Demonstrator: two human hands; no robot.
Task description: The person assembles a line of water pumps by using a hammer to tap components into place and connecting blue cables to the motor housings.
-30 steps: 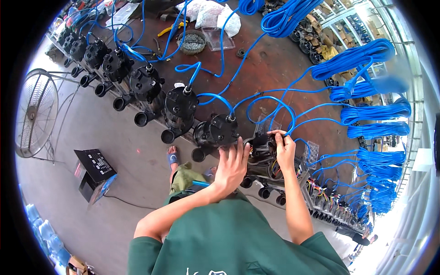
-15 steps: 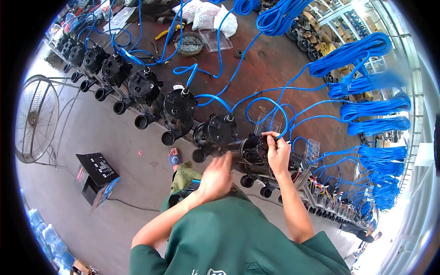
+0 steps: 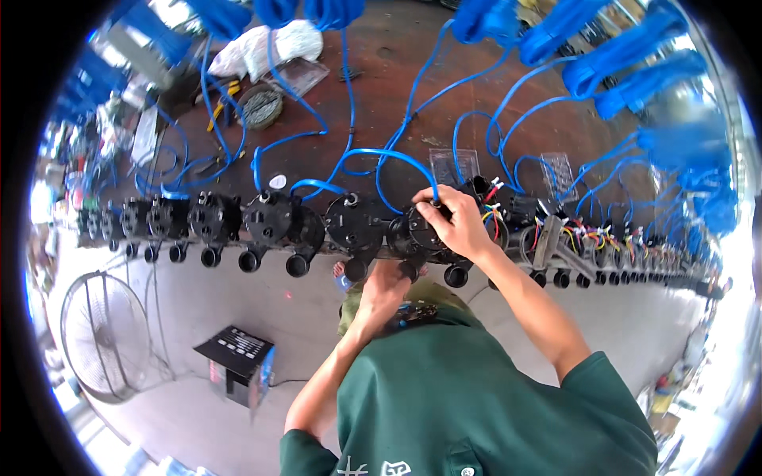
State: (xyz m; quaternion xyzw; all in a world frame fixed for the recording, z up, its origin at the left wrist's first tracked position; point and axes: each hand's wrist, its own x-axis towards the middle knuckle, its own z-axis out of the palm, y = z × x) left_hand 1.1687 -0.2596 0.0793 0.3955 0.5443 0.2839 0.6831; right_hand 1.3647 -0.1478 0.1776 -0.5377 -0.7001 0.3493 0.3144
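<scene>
A row of black pumps [image 3: 274, 218] lines the near edge of a brown table [image 3: 381, 103]. My right hand [image 3: 459, 224] rests on one black pump [image 3: 422, 232], its thumb and fingers pinching the end of a blue cable [image 3: 397, 159] where it enters the pump's top. My left hand [image 3: 384, 289] is lower, just under the table edge beside that pump's round outlets [image 3: 456, 275] and close to my green shirt [image 3: 476, 397]. Its fingers are curled, and what they hold is hidden.
Pumps with coloured wires [image 3: 571, 238] continue to the right. Coils of blue cable [image 3: 635, 55] hang at the upper right. A white bag [image 3: 270, 44], a round tin [image 3: 260, 105] and yellow pliers [image 3: 221, 97] lie far back. A fan [image 3: 103, 333] and a black box [image 3: 234, 349] stand on the floor.
My left hand came off the pump top and dropped below the table edge toward my chest. The right hand stayed on the pump. My head turned, so the pump row now runs level.
</scene>
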